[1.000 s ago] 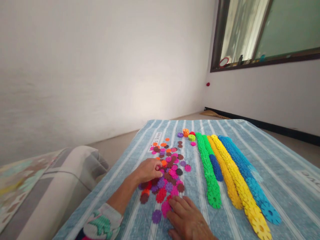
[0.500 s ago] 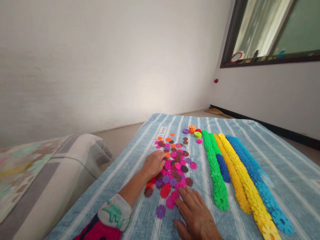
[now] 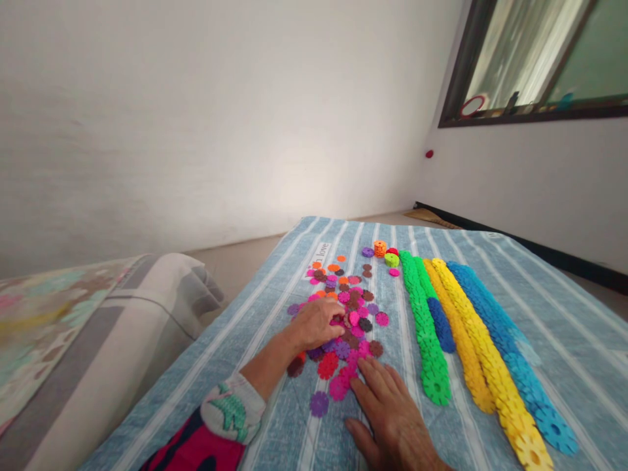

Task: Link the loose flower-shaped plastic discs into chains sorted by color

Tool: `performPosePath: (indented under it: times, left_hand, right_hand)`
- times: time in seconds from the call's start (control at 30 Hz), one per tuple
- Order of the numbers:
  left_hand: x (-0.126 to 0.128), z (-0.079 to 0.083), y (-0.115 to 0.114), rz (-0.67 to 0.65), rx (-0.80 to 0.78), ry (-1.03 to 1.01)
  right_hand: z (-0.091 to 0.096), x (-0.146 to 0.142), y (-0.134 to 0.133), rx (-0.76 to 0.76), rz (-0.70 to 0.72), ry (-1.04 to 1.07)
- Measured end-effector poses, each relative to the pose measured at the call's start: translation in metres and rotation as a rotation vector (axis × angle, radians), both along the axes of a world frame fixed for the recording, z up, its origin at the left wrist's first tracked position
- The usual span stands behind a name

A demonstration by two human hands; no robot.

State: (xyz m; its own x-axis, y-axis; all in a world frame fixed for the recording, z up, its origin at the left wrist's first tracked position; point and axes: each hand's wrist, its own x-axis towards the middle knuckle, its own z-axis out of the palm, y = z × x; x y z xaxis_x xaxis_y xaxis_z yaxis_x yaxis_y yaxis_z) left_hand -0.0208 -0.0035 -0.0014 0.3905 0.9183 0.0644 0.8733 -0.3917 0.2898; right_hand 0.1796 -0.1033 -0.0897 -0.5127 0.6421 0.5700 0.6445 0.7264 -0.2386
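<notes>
My left hand (image 3: 314, 324) is in the loose pile of notched plastic snowflake discs (image 3: 354, 296). Its fingers are curled and the thumb is drawn in, pinching at a disc mostly hidden by them. Lower down, my right hand (image 3: 392, 411) lies open, fingers stretched out and fingertips at a short row of overlapping magenta discs (image 3: 338, 387). Just left of that row are a red disc (image 3: 328, 366) and a purple disc (image 3: 318, 403). Brown, orange and black discs are mixed through the pile, partly covered by my left hand.
Long overlapping rows of green (image 3: 434, 376), yellow (image 3: 523, 435) and blue discs (image 3: 554, 425) lie to the right, with a short dark blue row (image 3: 441, 327). Small stacks, one of them orange (image 3: 379, 248), stand behind. A striped cloth (image 3: 279, 451) covers the surface.
My left hand has moved right and slightly deeper into the pile, uncovering a purple disc at its left. My right hand stays by the magenta row. The view has shifted slightly.
</notes>
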Motion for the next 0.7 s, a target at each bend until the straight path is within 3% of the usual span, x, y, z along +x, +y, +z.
performPosePath:
  times: [0.4,0.57,0.7]
  left_hand:
    - [0.005,-0.015,0.001,-0.044,0.11,-0.151]
    - [0.003,-0.022,0.003,-0.002,0.174,-0.178]
    - [0.001,-0.026,0.005,0.013,0.214,-0.146]
  right_hand:
    - [0.0,0.003,-0.002,-0.007,0.001,-0.086]
    - [0.013,0.004,0.002,0.007,-0.008,-0.137]
    - [0.033,-0.008,0.009,-0.068,0.025,-0.166]
